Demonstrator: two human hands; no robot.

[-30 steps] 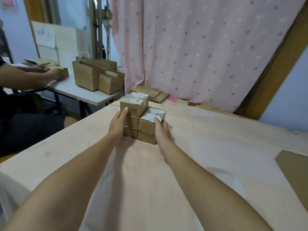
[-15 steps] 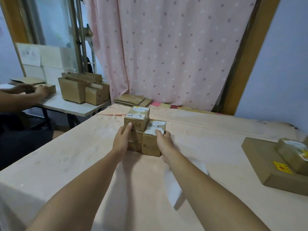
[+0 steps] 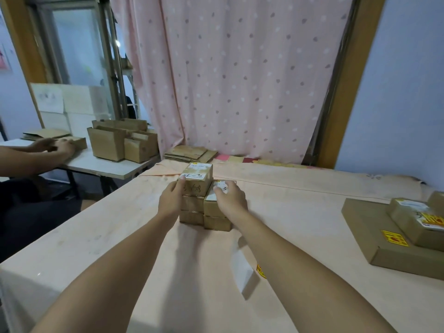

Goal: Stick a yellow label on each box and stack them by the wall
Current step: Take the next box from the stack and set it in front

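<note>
Head view. Two touching stacks of small brown cardboard boxes stand near the far edge of the peach cloth-covered worktop [image 3: 96, 248], toward its far-left corner. The left stack [image 3: 193, 205] is three high and the right stack [image 3: 217, 218] two high. The top box of each carries a white handwritten label.

Left grip [image 3: 171, 200]: released, fingers flat against the left stack's left side, thumb up at the top box.

Right grip [image 3: 231, 200]: released, resting on the right stack's top box and covering part of its label.

A white paper strip [image 3: 243, 272] and a yellow sticker [image 3: 261, 271] lie just beside the right forearm.

At the right edge a large flat brown cardboard box [image 3: 365, 227] bears a yellow label [image 3: 395, 237]. A smaller brown parcel [image 3: 408, 217] sits on top of it.

A pink dotted curtain [image 3: 240, 80] hangs behind the worktop.
</note>
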